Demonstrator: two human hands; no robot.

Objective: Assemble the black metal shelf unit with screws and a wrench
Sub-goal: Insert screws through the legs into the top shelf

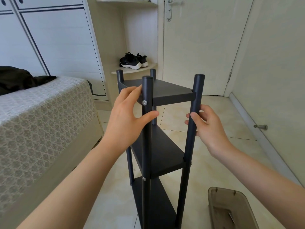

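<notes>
Left hand [127, 116]: spread wide, fingers nearly straight. Fingertips are at the front edge of the top shelf [165, 90], and the thumb reaches across at the front-left post [146, 146], just below the upper screw [144, 102]. It's not a closed grip.

Right hand [209, 128]: fingers curled round the front-right post [189, 141], holding it below the top shelf.

Shelf unit [158, 146]: black, upright on the tiled floor [214, 146], directly between both forearms. It has four round posts and three shelves in place. A second screw [144, 179] shows lower on the front-left post, at the middle shelf. No wrench is visible in either hand.

Around it:
- A brownish translucent plastic tray [221, 189] sits on the floor, lower right, near the unit's base; its contents are unclear.
- A bed [41, 113] with a patterned cover is on the left, with a dark garment [14, 76] on top.
- Black sneakers [133, 61] sit on a corner ledge behind the unit.
- A closed door [198, 47] is beyond.
</notes>
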